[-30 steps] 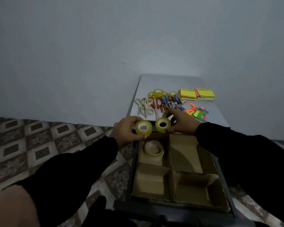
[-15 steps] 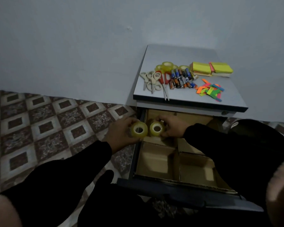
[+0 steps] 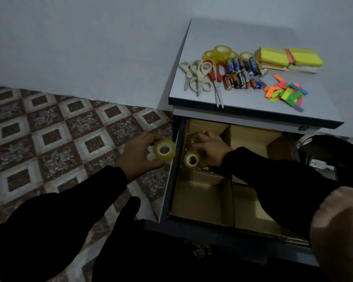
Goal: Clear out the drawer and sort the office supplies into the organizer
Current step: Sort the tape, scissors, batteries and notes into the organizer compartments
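My left hand (image 3: 140, 153) grips a yellowish tape roll (image 3: 164, 150) just left of the open drawer (image 3: 171, 180), above the floor. My right hand (image 3: 210, 150) holds a second tape roll (image 3: 192, 159) low inside the back left compartment of the cardboard organizer (image 3: 231, 192) that fills the drawer. Part of that compartment is hidden behind my right hand. The other compartments look empty.
On the cabinet top (image 3: 243, 33) lie more tape rolls (image 3: 222, 50), several scissors (image 3: 200, 75), batteries (image 3: 243, 75), yellow sticky note pads (image 3: 287, 58) and coloured page flags (image 3: 285, 93). Patterned tiled floor (image 3: 49, 135) lies left. A dark object (image 3: 330, 155) stands right of the drawer.
Both hands came down from the cabinet top with a tape roll each. My right hand has gone down into the back left compartment, and my left hand has drifted left of the drawer.
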